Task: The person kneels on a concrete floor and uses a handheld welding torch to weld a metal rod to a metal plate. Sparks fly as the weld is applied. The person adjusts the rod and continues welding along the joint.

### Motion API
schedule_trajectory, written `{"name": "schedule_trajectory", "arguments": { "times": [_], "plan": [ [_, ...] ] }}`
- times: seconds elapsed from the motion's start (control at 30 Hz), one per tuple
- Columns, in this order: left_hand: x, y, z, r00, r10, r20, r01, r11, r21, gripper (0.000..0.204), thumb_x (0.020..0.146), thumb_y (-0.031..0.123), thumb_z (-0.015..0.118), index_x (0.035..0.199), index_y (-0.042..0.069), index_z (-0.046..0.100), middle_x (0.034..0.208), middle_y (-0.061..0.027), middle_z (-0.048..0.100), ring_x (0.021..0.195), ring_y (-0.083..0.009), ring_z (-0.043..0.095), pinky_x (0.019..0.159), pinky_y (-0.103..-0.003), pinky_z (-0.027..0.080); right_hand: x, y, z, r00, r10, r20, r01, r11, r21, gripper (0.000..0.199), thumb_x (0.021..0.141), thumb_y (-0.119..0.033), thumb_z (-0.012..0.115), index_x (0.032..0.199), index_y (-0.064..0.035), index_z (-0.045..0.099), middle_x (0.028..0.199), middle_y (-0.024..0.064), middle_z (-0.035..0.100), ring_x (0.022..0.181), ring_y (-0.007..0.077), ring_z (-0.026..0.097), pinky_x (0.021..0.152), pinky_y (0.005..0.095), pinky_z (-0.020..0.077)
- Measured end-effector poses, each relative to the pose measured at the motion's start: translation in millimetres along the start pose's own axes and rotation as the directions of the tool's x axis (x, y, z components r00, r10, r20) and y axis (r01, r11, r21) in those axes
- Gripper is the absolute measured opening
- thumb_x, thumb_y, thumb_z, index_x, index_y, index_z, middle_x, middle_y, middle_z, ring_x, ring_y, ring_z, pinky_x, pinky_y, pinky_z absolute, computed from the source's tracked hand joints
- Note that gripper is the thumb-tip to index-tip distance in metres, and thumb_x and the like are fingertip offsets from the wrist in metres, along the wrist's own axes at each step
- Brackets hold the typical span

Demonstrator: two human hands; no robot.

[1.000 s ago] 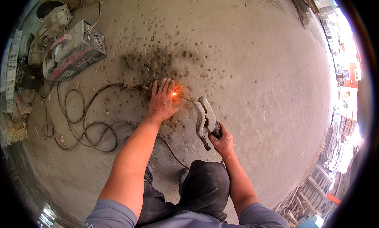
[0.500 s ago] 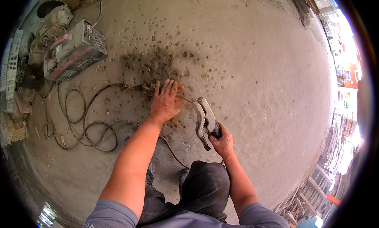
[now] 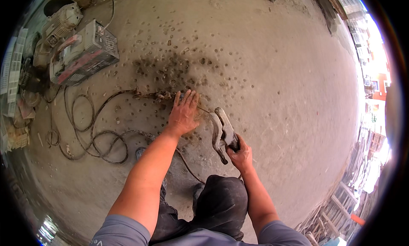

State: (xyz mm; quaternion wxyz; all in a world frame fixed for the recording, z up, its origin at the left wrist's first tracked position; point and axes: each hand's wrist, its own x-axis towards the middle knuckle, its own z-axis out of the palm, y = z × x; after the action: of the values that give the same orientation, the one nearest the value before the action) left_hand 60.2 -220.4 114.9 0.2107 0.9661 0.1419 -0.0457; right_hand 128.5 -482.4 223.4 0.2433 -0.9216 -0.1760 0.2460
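My left hand lies flat on the concrete floor with fingers spread, pressing on a small metal piece next to a rusty rod. My right hand grips the handle of a grey electrode holder, whose thin welding rod points toward my left hand's fingertips. No spark shows at the tip. A dark scorched patch stains the floor just beyond the fingers. My knees in dark trousers fill the lower middle.
A grey and red welding machine stands at the upper left beside a motor. Black cables coil over the floor on the left. Crates and scrap line the left edge; timber lies stacked at lower right.
An orange welding spark glowed at my left fingertips a second ago and has gone out. Both hands stay nearly where they were.
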Motion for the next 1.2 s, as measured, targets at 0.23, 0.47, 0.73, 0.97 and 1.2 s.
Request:
{"name": "schedule_trajectory", "arguments": {
  "times": [0.23, 0.47, 0.73, 0.97, 1.2],
  "plan": [
    [-1, 0, 1, 1.0, -0.004, -0.006, 0.004, 1.0, -0.003, 0.122, 0.072, 0.052, 0.085, 0.164, 0.006, 0.019, 0.168, -0.0102, 0.031, 0.158, -0.0258, 0.023, 0.131, -0.052, 0.01, 0, -1, -1, 1.0, -0.017, 0.001, 0.017, 1.0, -0.011, 0.055, 0.081, -0.026, 0.077, 0.132, -0.0095, 0.065, 0.102, 0.0217, 0.075, 0.096, 0.0394, 0.074, 0.082, 0.0449, 0.0593],
    [-1, 0, 0, 1.0, -0.011, 0.005, 0.011, 1.0, 0.002, 0.122, 0.072, 0.052, 0.086, 0.164, 0.006, 0.02, 0.168, -0.0099, 0.031, 0.157, -0.0256, 0.024, 0.131, -0.051, 0.01, -1, 3, 1, 1.0, -0.018, 0.0, 0.018, 1.0, -0.02, 0.055, 0.081, -0.026, 0.076, 0.132, -0.0096, 0.064, 0.102, 0.0218, 0.075, 0.094, 0.0398, 0.074, 0.081, 0.0454, 0.0594],
    [-4, 0, -4, 1.0, -0.025, -0.003, 0.025, 0.999, -0.029, 0.121, 0.072, 0.049, 0.087, 0.164, 0.006, 0.02, 0.167, -0.0104, 0.032, 0.157, -0.0262, 0.024, 0.131, -0.052, 0.011, -2, -1, 0, 1.0, -0.015, 0.001, 0.015, 1.0, -0.022, 0.056, 0.08, -0.026, 0.076, 0.132, -0.009, 0.065, 0.101, 0.0222, 0.075, 0.094, 0.0411, 0.073, 0.081, 0.0463, 0.059],
    [-1, -5, -3, 0.998, -0.055, -0.031, 0.054, 0.998, -0.037, 0.122, 0.073, 0.054, 0.085, 0.164, 0.006, 0.021, 0.168, -0.0099, 0.031, 0.157, -0.0257, 0.024, 0.131, -0.052, 0.01, -4, 5, 1, 1.0, -0.008, -0.028, 0.009, 1.0, 0.019, 0.055, 0.08, -0.022, 0.076, 0.132, -0.0079, 0.065, 0.101, 0.0214, 0.075, 0.095, 0.0384, 0.075, 0.082, 0.044, 0.0592],
    [-2, -18, -2, 0.989, -0.121, -0.083, 0.12, 0.993, -0.016, 0.118, 0.074, 0.055, 0.083, 0.163, 0.007, 0.023, 0.166, -0.0108, 0.033, 0.157, -0.0254, 0.025, 0.131, -0.052, 0.01, -6, 1, -3, 0.999, 0.008, -0.051, -0.005, 0.999, 0.054, 0.056, 0.08, -0.021, 0.076, 0.133, -0.008, 0.065, 0.102, 0.0208, 0.076, 0.095, 0.0362, 0.075, 0.082, 0.0427, 0.0587]
  ]
}}
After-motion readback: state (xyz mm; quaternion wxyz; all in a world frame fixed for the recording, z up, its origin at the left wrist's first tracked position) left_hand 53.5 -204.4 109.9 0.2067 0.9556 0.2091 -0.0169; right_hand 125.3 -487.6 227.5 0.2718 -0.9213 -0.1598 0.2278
